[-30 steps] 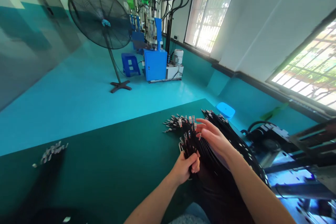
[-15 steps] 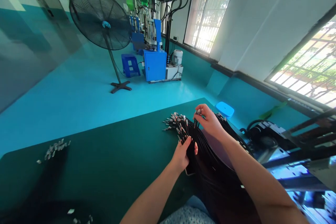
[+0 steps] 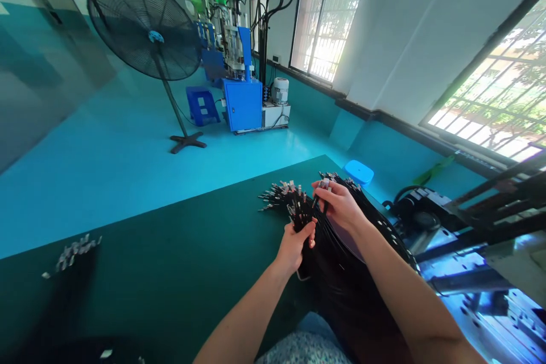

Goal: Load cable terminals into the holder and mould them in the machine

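Black cables [image 3: 341, 261] with small metal and white connector ends run in a thick bundle over the right part of the green table [image 3: 183, 250]. My left hand [image 3: 295, 243] is wrapped round a bunch of them just below their ends. Just above and to the right, my right hand [image 3: 336, 199] pinches a few cable ends, with pale connectors showing at its fingertips. More connector ends [image 3: 277, 193] fan out on the table beyond my left hand. Another row of cables [image 3: 384, 222] lies to the right, beyond my right forearm.
A separate cable group [image 3: 77, 253] lies at the table's left. A light blue stool [image 3: 359, 172] stands past the far right corner, near dark machinery [image 3: 426, 216]. A large fan [image 3: 156, 37], a dark blue stool [image 3: 202, 106] and a blue machine [image 3: 243, 104] stand beyond the table.
The view has shifted slightly, moving the room's contents left in the picture. My right hand has tilted, and the cable ends in its fingers show more clearly. My left hand keeps its grip.
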Demonstrator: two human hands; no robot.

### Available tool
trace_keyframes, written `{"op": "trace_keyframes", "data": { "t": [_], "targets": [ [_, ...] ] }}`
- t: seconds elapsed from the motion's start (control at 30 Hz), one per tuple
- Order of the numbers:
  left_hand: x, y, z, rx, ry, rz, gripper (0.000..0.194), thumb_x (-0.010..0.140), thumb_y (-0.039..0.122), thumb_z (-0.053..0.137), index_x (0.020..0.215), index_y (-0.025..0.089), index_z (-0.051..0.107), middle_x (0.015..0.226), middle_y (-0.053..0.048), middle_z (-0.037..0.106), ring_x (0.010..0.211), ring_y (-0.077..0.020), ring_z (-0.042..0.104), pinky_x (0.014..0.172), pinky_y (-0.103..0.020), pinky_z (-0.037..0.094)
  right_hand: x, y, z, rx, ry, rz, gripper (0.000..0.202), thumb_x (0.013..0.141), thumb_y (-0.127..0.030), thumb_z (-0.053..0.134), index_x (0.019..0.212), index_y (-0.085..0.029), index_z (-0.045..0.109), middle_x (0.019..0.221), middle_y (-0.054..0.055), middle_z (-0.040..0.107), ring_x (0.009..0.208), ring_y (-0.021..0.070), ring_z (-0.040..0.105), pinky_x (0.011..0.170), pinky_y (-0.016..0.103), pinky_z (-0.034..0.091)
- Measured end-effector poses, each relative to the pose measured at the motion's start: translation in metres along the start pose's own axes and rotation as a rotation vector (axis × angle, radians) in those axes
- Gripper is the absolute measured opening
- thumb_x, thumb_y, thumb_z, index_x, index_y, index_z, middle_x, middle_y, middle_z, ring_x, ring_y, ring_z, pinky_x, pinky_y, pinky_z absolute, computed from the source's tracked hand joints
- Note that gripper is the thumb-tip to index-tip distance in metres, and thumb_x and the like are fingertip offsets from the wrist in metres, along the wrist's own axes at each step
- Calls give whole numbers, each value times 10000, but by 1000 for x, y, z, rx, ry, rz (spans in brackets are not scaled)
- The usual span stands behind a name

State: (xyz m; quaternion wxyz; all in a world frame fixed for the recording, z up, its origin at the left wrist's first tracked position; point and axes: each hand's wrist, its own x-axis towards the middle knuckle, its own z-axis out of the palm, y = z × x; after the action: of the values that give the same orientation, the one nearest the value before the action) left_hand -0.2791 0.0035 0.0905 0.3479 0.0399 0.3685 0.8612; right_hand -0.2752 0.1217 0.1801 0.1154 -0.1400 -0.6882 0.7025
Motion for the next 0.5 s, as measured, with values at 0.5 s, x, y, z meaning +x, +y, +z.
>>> {"op": "trace_keyframes", "data": {
  "t": [0.5],
  "targets": [
    [-4, 3, 3, 168, 32, 53, 355, 549, 368, 775, 744, 120, 611, 583, 11, 537, 521, -85, 476, 515, -219, 402, -8, -18, 2, -797, 130, -435, 291, 798, -381, 510, 590, -178, 537, 512, -29, 456, 508, 107, 393, 502, 239, 303]
  ]
}}
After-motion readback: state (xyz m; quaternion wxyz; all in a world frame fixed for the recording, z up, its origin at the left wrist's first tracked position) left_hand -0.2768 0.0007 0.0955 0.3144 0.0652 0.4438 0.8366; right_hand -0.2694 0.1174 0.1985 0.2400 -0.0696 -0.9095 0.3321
